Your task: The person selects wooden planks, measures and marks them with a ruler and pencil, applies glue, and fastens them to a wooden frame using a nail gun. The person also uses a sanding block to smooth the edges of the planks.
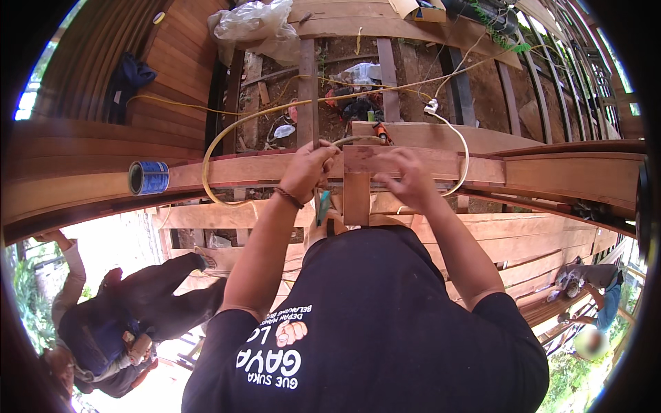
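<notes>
My left hand [310,171] is closed in a pinch above the long wooden beam [258,168]; what its fingers hold, if anything, I cannot make out. Close to its right, a short reddish board [361,160] lies across the beam, with a narrower wood piece [356,198] running from it toward my body. My right hand [407,177] hovers at or touches the short board's right part, its fingers apart and slightly blurred. Below my left wrist a teal object [323,206] shows beside my body. Just beyond the board lies an orange tool [382,132].
A blue can [149,178] rests on the beam to the left. A yellow hose [219,138] loops over the beam, and a white cable [466,148] curves at right. Beyond, open joists [389,76] span bare ground. Other people are at lower left [124,316] and far right [606,292].
</notes>
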